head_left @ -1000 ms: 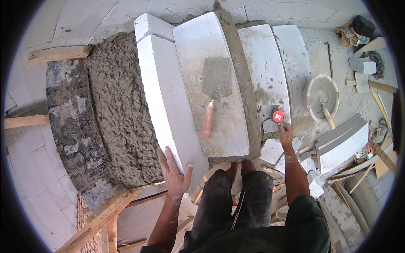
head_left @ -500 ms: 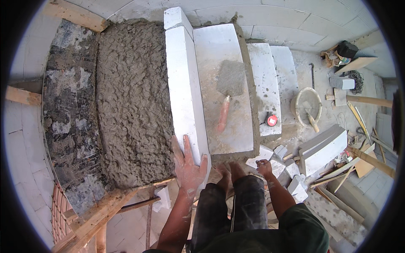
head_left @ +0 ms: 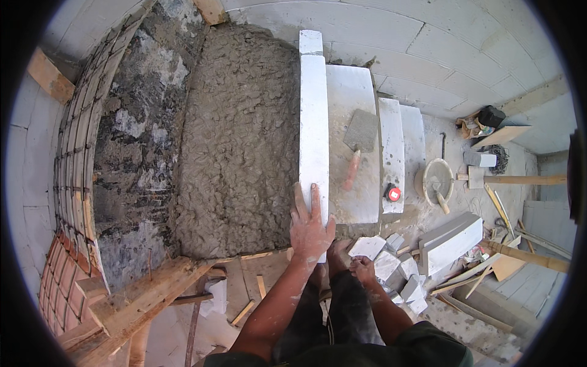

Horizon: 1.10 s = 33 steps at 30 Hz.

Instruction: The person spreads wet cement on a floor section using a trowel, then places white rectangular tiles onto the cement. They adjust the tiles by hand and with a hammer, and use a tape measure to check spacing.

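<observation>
My left hand (head_left: 310, 235) lies on the near end of a long white aerated block (head_left: 314, 128), its fingers stretched out and apart. The block stands on edge along the right side of a bed of wet concrete (head_left: 238, 140). A shorter white block piece (head_left: 310, 43) sits at its far end. My right hand (head_left: 362, 269) is curled near my knee, beside broken block pieces (head_left: 367, 247); what it holds, if anything, is hidden. A trowel with a red handle (head_left: 353, 170) rests on the white step (head_left: 367, 205) right of the long block.
A red round object (head_left: 392, 194) sits on a lower step. Farther right stand a bucket (head_left: 422, 183) and stacked grey-white blocks (head_left: 449, 244). Timber formwork (head_left: 147, 293) crosses the lower left. Steel mesh (head_left: 73, 159) edges the left, and a block wall (head_left: 391, 30) runs behind.
My view has shifted left, so the steps appear farther right. My left hand stays on the block's near end. My right hand has drawn in toward my knee.
</observation>
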{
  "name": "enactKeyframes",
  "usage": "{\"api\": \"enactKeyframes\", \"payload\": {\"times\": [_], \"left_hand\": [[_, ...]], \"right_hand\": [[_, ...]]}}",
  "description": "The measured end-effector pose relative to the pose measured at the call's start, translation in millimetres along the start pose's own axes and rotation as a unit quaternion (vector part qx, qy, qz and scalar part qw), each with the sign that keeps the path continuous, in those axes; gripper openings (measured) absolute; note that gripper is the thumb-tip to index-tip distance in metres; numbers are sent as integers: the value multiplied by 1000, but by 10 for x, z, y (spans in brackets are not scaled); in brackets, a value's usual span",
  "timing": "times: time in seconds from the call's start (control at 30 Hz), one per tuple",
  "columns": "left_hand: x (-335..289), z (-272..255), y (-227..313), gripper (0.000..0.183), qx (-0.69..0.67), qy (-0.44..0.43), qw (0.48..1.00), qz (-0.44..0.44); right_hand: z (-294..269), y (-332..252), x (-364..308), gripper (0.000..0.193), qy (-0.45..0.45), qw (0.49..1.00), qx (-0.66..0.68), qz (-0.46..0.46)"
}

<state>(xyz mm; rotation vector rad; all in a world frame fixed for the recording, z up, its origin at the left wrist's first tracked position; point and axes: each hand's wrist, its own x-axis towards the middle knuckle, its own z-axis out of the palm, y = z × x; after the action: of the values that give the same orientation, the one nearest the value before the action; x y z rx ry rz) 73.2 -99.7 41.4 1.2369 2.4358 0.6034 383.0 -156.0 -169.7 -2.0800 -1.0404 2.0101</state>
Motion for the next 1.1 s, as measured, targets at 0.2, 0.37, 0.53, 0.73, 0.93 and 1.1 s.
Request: {"api": "enactKeyframes", "payload": {"times": [0.2, 0.37, 0.53, 0.73, 0.93, 1.1], "left_hand": [[-1, 1, -54, 100, -22, -10, 1000, -3], [0, -24, -89, 100, -48, 0, 999, 5], [38, -97, -41, 100, -47, -55, 997, -30], [52, -132, -7, 97, -65, -63, 995, -36], [73, -109, -3, 95, -58, -28, 998, -12], [81, -120, 48, 91, -55, -48, 996, -44]], "right_hand": [[30, -806, 1, 21, 57, 994, 23, -86], [201, -1707, 198, 22, 63, 961, 55, -264], [594, -2520, 503, 39, 180, 894, -53, -407], [999, -2901, 744, 52, 160, 906, -48, -388], [1034, -3081, 759, 34, 33, 950, 54, -305], [1002, -3212, 867, 22, -16, 963, 145, -227]]}}
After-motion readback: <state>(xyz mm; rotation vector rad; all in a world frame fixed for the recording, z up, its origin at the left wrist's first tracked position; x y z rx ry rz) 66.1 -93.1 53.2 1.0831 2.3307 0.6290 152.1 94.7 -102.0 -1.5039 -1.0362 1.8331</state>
